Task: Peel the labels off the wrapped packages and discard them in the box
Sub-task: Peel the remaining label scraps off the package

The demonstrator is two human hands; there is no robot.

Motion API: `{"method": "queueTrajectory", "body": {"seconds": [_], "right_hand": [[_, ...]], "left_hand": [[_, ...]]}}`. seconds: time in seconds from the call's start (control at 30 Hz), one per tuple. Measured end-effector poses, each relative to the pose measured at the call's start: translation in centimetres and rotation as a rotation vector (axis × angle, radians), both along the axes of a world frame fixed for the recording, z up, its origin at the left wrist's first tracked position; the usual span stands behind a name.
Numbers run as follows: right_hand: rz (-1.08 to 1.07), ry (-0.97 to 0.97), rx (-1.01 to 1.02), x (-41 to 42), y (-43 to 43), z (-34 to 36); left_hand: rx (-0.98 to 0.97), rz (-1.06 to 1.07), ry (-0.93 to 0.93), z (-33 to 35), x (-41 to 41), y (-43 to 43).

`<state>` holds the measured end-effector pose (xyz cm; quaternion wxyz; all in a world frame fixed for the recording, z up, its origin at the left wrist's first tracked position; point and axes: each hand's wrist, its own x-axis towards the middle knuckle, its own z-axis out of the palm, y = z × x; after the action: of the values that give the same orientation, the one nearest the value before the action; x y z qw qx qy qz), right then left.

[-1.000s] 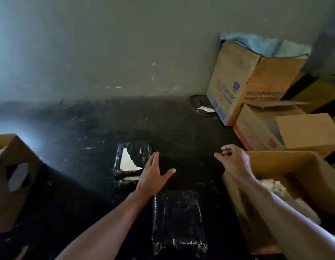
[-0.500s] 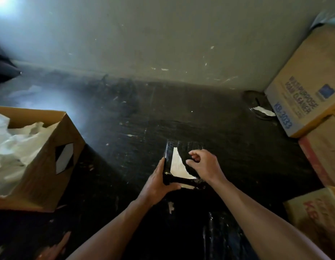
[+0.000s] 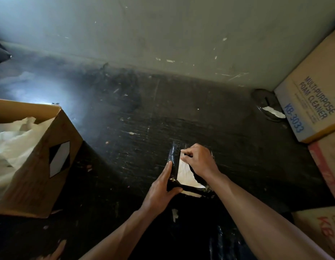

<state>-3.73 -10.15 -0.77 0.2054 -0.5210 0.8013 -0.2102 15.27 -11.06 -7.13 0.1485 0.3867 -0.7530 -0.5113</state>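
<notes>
label could tear before it comes off whole

the wrapped package [image 3: 173,156], a dark block in glossy black film, lies on the dark floor [image 3: 125,128] near the middle of the view, just in front of the person. the left hand [image 3: 163,186] has its grip closed on the package's near left corner, thumb over the near edge and fingers laid along the left side, pinning it down. the right hand [image 3: 198,160] has its grip pinched on the far top corner of the white label [image 3: 183,175], which still lies mostly flat on the top face.

the main risk, as i judge it, is tearing. the label looks like thin paper with a ragged right edge, so a quick or steep pull from one corner could rip off a strip and leave the rest stuck. a second pale strip shows on the package's near side, so some paper may be left there too.

the film is slick and loose-looking. if the glue holds harder than the wrap, the pull could lift or stretch the film, or drag the package out from under the left hand.

the open cardboard box [image 3: 56,147], holding crumpled white paper, stands well apart to the left. a sticky label may cling to the fingers or fall short on the floor, where small white scraps [image 3: 174,214] already lie.
</notes>
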Motion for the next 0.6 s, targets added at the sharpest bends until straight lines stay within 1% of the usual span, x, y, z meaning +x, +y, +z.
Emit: {"method": "queueTrajectory", "body": {"seconds": [0.17, 0.37, 0.53, 0.6], "right_hand": [[-0.012, -0.010, -0.008, 0.0, -0.1, 0.4], [-0.068, 0.016, -0.041, 0.2, -0.9, 0.3], [-0.092, 0.038, -0.045, 0.6, -1.1, -0.2], [-0.076, 0.012, -0.051, 0.4, -1.0, -0.4]], "left_hand": [[0.002, -0.054, 0.017, 0.1, 0.0, -0.9], [-0.006, -0.046, 0.022, 0.0, -0.1, -0.8], [-0.059, -0.079, -0.008, 0.4, -0.2, -1.1], [-0.078, -0.117, -0.026, 0.5, -0.2, -1.7]]}}
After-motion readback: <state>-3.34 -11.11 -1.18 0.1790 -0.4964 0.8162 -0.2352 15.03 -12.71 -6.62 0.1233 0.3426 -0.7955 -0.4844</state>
